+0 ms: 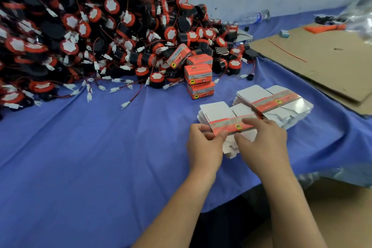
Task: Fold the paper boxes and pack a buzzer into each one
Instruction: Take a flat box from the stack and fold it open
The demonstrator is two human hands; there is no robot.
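Note:
A big heap of black and orange buzzers [84,32] with red wires and white plugs fills the far left of the blue cloth. Several folded orange boxes [198,73] stand at its right foot. Two stacks of flat white and orange box blanks lie nearer me: a far stack [275,100] and a near stack [219,111]. My left hand [205,145] pinches the left end of the top flat blank [231,126] on the near stack. My right hand [263,139] grips the same blank from the right, thumb beneath and fingers on top.
A brown cardboard sheet [322,62] covers the right side of the table, with a thin red wire and a small teal item on it. A plastic water bottle [254,17] lies by the wall. Crumpled clear plastic sits at the far right. The table's edge runs below my forearms.

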